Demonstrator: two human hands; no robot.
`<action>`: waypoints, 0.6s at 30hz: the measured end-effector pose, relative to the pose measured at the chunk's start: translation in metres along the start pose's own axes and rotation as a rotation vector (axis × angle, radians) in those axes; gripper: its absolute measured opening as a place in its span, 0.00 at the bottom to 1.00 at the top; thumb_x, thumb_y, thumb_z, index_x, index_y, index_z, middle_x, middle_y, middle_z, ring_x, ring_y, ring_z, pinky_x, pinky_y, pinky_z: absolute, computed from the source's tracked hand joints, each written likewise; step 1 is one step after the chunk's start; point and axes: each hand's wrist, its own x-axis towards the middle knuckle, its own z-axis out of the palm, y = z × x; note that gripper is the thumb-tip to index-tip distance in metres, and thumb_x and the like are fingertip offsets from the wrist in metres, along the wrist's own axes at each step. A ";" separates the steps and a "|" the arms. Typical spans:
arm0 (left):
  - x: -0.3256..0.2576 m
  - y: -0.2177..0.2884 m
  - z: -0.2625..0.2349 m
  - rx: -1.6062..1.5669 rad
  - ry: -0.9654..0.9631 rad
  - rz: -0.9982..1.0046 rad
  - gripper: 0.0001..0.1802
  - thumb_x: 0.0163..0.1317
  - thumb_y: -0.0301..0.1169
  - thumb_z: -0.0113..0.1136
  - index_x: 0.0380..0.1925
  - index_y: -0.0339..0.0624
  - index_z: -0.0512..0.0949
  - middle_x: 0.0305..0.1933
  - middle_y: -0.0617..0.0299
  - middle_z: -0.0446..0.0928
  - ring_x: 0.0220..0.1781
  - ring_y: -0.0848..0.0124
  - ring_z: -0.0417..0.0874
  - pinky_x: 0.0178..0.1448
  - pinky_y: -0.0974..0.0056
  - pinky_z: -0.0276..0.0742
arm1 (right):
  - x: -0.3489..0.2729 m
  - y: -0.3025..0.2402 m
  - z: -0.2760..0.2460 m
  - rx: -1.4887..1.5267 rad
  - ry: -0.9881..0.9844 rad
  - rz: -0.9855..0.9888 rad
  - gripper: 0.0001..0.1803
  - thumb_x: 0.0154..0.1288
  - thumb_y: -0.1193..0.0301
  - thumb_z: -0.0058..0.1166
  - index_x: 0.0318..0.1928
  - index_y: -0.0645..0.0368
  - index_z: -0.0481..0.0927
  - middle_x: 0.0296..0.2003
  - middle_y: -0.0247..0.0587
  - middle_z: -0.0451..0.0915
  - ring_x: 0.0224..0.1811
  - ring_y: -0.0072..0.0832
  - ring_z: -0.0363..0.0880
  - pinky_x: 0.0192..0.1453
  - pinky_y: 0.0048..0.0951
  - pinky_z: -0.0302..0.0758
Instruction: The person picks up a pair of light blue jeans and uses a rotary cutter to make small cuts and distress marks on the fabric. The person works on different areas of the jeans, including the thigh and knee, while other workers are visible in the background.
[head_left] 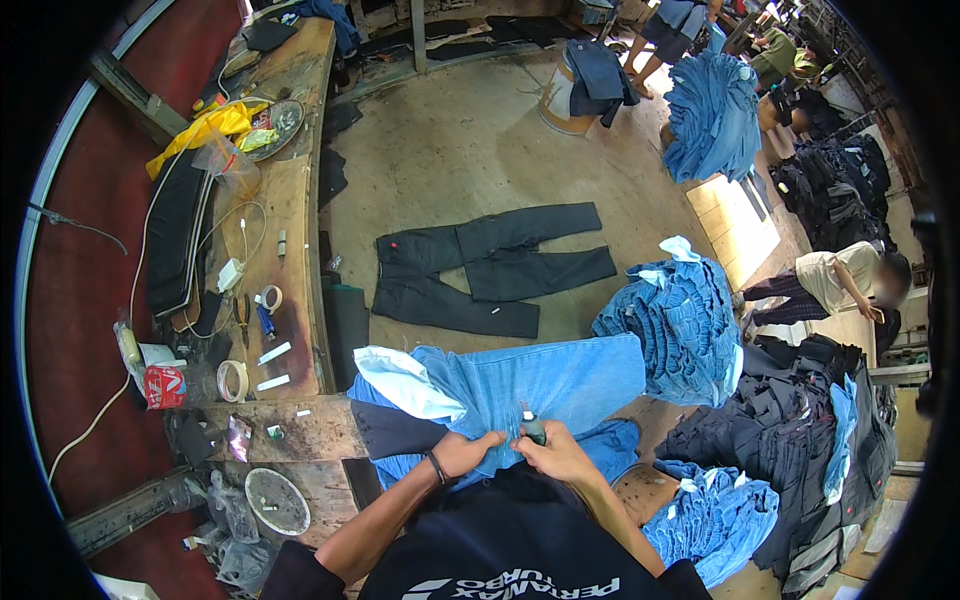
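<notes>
A pair of light blue jeans (575, 380) lies spread in front of me, a pale pocket lining (410, 382) turned out at its left end. My left hand (468, 453) is closed on the near edge of the jeans, thumb pointing right. In my right hand (562, 455) is a small dark green tool (534, 430) with a thin metal tip, pointing up and away over the denim. The tip is close to the fabric; whether it touches, I cannot tell. Between the thumbs the denim is bunched up.
Two dark trousers (430, 270) lie on the floor ahead. A jeans stack (670, 320) stands right of my work, beside a dark garment heap (780, 430). On the left bench (290, 200) are tape rolls (233, 380) and pliers (242, 318). A person (835, 285) is at right.
</notes>
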 end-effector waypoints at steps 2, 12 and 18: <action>0.000 0.003 -0.002 0.020 -0.030 -0.023 0.19 0.72 0.35 0.66 0.56 0.33 0.84 0.53 0.56 0.87 0.54 0.67 0.86 0.63 0.59 0.81 | 0.000 0.002 0.001 -0.074 0.006 -0.046 0.13 0.72 0.68 0.62 0.31 0.63 0.79 0.22 0.27 0.71 0.26 0.18 0.67 0.30 0.31 0.64; -0.003 0.003 -0.007 -0.066 -0.081 0.005 0.19 0.73 0.34 0.67 0.59 0.34 0.84 0.56 0.58 0.87 0.56 0.68 0.85 0.67 0.59 0.79 | -0.002 0.007 -0.005 0.007 -0.086 0.011 0.13 0.75 0.67 0.60 0.33 0.63 0.80 0.23 0.25 0.70 0.28 0.18 0.66 0.32 0.31 0.64; -0.002 0.005 -0.012 0.046 -0.135 -0.010 0.20 0.73 0.36 0.69 0.58 0.35 0.84 0.57 0.59 0.87 0.57 0.68 0.84 0.67 0.60 0.79 | 0.000 0.002 -0.007 -0.168 -0.152 -0.102 0.12 0.75 0.66 0.61 0.36 0.61 0.81 0.24 0.25 0.72 0.29 0.17 0.69 0.34 0.28 0.65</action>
